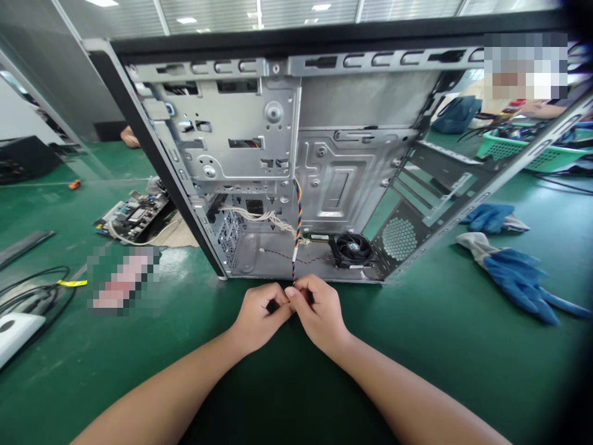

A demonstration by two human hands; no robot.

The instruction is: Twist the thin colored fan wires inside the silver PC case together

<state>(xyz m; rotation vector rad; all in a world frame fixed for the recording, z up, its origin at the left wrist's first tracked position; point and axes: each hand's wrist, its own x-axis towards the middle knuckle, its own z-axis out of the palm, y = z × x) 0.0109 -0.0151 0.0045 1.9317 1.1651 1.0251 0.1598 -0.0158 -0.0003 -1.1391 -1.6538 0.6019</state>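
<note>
An open metal computer case (324, 154) stands on the green table (440, 346), its inside facing me. A twisted multicoloured cable (298, 222) runs down from the case's middle to my hands. My left hand (260, 315) and my right hand (319, 309) meet just in front of the case's lower edge. Both are closed in a pinch around the cable's end, where a small dark connector shows between the fingers. A small black fan (353, 247) lies on the case floor to the right of the cable, and white wires (259, 217) hang to its left.
A circuit board (136, 216) lies left of the case. Black cables (37, 290) and a white device (16, 330) sit at the far left. Blue and white gloves (514, 272) lie on the right. A green basket (523, 148) stands at the back right, near another person.
</note>
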